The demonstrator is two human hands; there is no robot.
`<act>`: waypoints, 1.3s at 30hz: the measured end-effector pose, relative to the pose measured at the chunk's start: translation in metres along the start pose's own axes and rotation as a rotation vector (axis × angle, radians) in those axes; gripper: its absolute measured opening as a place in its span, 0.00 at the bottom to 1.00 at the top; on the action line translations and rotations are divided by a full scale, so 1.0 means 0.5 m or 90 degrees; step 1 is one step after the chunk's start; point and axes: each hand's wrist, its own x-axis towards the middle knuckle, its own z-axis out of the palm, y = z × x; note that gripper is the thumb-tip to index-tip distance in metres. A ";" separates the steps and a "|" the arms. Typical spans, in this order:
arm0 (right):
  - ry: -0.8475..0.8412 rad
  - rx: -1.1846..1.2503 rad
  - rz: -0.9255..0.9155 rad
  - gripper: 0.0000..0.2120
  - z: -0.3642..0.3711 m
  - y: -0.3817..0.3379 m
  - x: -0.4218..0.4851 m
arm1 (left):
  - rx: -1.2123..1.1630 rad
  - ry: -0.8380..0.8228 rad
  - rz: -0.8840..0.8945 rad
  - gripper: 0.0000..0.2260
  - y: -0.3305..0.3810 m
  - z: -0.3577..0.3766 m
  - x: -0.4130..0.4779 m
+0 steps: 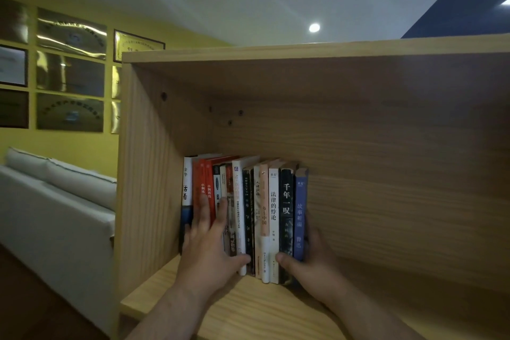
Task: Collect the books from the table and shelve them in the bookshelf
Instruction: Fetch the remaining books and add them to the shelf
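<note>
A row of several books (265,210) stands upright at the left end of a compartment of the wooden bookshelf (386,174). My left hand (209,246) lies flat with spread fingers against the spines of the red and white books on the left. My right hand (309,259) grips the right end of the row: its thumb lies across the foot of the black book (286,201), and its fingers are wrapped behind the blue book (300,201), the last one. The fingers behind the blue book are hidden.
The shelf board (248,309) runs on to the right of the books, with the compartment's back panel behind. A light sofa (55,201) stands left of the bookshelf, under framed plaques (70,69) on a yellow wall.
</note>
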 end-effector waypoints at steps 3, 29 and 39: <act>-0.008 -0.002 -0.001 0.52 0.002 0.004 0.000 | 0.010 0.005 -0.001 0.56 -0.009 0.005 0.005; -0.001 0.038 0.004 0.45 0.000 0.016 0.012 | -0.045 0.047 -0.001 0.47 -0.017 0.008 0.008; 0.008 0.033 0.020 0.49 -0.004 -0.009 -0.006 | -0.059 0.055 -0.009 0.46 -0.014 0.002 0.002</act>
